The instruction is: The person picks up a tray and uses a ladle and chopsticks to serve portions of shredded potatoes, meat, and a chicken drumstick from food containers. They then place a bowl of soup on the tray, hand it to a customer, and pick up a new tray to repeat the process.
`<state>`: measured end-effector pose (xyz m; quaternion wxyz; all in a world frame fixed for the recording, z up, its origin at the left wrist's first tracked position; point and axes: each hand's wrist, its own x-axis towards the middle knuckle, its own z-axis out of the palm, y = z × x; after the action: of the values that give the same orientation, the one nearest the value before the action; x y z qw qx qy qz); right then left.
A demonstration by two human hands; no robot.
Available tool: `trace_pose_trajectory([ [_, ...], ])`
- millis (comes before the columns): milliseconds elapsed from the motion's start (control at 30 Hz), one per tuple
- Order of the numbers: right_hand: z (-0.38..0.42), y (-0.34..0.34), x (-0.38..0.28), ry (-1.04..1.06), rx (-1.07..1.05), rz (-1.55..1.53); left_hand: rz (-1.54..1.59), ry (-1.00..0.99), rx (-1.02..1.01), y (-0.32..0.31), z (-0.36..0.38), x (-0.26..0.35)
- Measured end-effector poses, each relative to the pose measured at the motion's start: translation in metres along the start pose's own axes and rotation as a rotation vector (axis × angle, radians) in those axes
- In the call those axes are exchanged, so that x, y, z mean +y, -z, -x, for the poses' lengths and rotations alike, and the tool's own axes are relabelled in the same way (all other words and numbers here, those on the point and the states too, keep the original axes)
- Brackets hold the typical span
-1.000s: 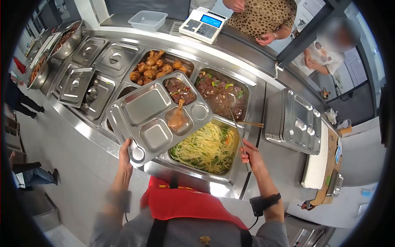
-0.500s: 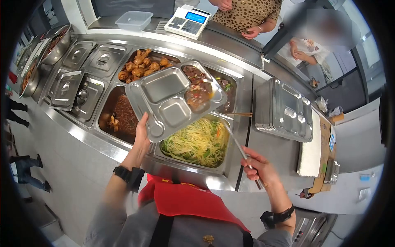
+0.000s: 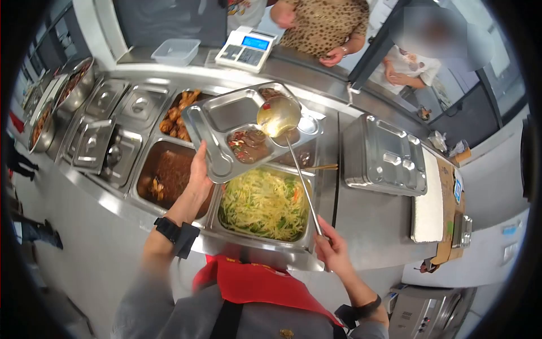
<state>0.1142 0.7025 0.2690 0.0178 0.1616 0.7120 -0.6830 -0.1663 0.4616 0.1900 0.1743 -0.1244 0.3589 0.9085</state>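
My left hand (image 3: pixel 199 172) grips the near left edge of a steel compartment tray (image 3: pixel 206 133), holding it tilted above the food pans. Dark meat in sauce with red bits (image 3: pixel 248 146) lies in the tray's front compartment. More dark meat (image 3: pixel 272 92) shows in a far compartment, and the large left one looks bare. In my right hand (image 3: pixel 330 246), the fingers wrap the long handle of a ladle (image 3: pixel 279 117). Its shiny, sauce-coated bowl is over the tray's right part and hides some of it. Below the tray sits a pan of shredded vegetables (image 3: pixel 262 206).
Chicken pieces (image 3: pixel 179 116) and a brown sauce pan (image 3: pixel 172 169) are at the left, beyond them lidded pans (image 3: pixel 141 104). Stacked trays (image 3: pixel 384 155) stand at right. A scale (image 3: pixel 245 50) and plastic tub (image 3: pixel 176 52) line the back ledge. Two people (image 3: pixel 324 28) (image 3: pixel 403 68) stand across the counter.
The front compartment, bare before, now holds meat in sauce. The ladle bowl has lost its meat and sits slightly higher in view. My right hand has shifted left and down.
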Motion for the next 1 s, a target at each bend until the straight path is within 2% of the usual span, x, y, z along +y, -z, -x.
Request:
trace_pose_trajectory([
  [33, 0.007, 0.006, -0.014, -0.2, -0.029, -0.308, 0.005, -0.026, -0.03, -0.004, -0.009, 0.005],
  [167, 0.043, 0.047, 0.018, -0.314, -0.011, -0.3, -0.015, -0.078, -0.041, -0.033, -0.051, 0.021],
  [267, 0.05, 0.063, 0.086, 0.342, 0.056, 0.75, 0.013, -0.115, -0.096, -0.066, -0.068, 0.032],
  [367, 0.052, 0.052, 0.109, 0.15, 0.07, 1.254, 0.033, -0.117, -0.115, -0.088, -0.086, 0.037],
  [400, 0.05, 0.053, 0.136, 0.15, 0.064, 1.258, 0.048, -0.118, -0.133, -0.096, -0.086, 0.039],
  [533, 0.046, 0.042, 0.141, 0.138, 0.125, 1.189, 0.061, -0.176, -0.126, -0.111, -0.1, 0.038],
  [633, 0.022, 0.074, 0.124, 0.341, 0.219, 1.216, 0.038, -0.162, -0.183, -0.116, -0.117, 0.035],
  [700, -0.01, 0.112, 0.088, 0.387, 0.462, 1.333, 0.01, -0.142, -0.21, -0.13, -0.11, 0.035],
  [733, -0.025, 0.132, 0.067, 0.328, 0.604, 1.335, 0.007, -0.155, -0.206, -0.132, -0.114, 0.032],
  [767, -0.042, 0.156, 0.047, 0.373, 0.702, 1.261, 0.005, -0.175, -0.201, -0.133, -0.118, 0.03],
  [833, -0.071, 0.198, 0.027, 0.443, 0.837, 1.355, 0.026, -0.183, -0.207, -0.143, -0.126, 0.027],
  [933, -0.096, 0.257, 0.029, 0.31, 0.485, 1.469, 0.053, -0.199, -0.234, -0.165, -0.132, 0.029],
  [1000, -0.097, 0.264, 0.001, 0.086, 0.296, 1.388, 0.055, -0.206, -0.244, -0.185, -0.129, 0.03],
])
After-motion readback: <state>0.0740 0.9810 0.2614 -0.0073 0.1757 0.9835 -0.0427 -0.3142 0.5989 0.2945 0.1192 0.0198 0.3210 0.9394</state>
